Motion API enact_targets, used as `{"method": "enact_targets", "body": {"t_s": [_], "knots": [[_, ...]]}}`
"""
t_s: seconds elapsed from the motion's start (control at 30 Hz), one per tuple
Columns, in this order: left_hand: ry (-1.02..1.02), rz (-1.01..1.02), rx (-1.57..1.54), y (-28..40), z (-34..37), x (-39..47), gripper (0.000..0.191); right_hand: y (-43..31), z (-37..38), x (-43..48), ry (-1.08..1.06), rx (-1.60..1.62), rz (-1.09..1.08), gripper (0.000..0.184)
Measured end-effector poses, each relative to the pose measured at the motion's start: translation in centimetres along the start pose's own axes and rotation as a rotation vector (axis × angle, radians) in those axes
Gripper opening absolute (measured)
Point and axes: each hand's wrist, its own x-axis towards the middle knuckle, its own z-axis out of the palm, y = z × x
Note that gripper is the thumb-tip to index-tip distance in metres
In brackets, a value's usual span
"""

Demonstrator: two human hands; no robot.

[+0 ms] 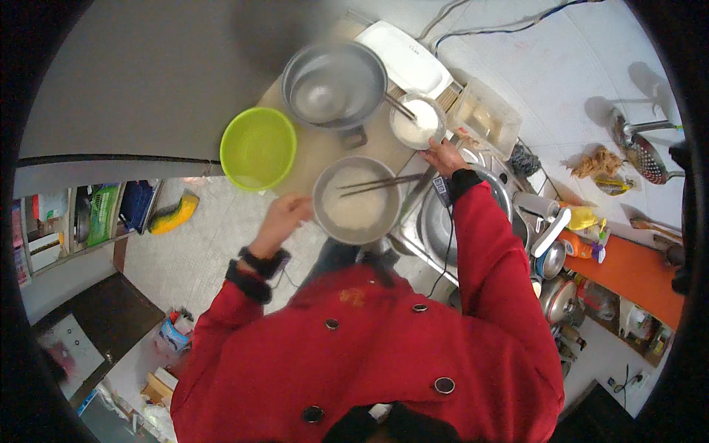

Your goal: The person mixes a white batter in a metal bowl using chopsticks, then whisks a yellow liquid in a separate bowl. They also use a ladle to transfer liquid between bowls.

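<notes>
My right hand grips the near rim of a small bowl of white powder, with a pair of chopsticks leaning in it. My left hand, slightly blurred, is at the left side of a metal bowl that holds a pale, flour-like substance; whether it touches the rim or holds anything is unclear. Another pair of chopsticks lies across this bowl. Beyond it stands a large grey pan, its short handle towards me. A green plastic basin sits to the left.
A white lidded tray or box and a translucent plastic container are at the back right. The metal sink lies under my right forearm, with a cable hanging over it. Bottles and pots stand farther right; a squash is at the left.
</notes>
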Motion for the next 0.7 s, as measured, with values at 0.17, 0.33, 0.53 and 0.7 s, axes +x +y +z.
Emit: {"method": "enact_targets", "body": {"t_s": [0.17, 0.33, 0.53, 0.7], "knots": [[-0.117, 0.535, 0.551, 1.5, 7.3, 3.7, 0.055, 2.1, -1.3, -4.9, 0.076, 0.074, 0.036, 0.063], [-0.274, 0.628, 0.648, 3.4, 13.5, 9.1, 0.078, 9.0, 2.9, -13.7, -0.125, -0.240, 0.132, 0.052], [-0.663, 0.404, 0.402, 3.4, 16.2, 12.3, 0.082, 15.0, 10.0, -15.6, -0.035, 0.094, 0.074, 0.047], [-0.542, 0.762, 0.773, 1.6, 16.1, 9.7, 0.051, 14.8, 11.1, -15.1, 0.034, 0.070, 0.008, 0.044]]}}
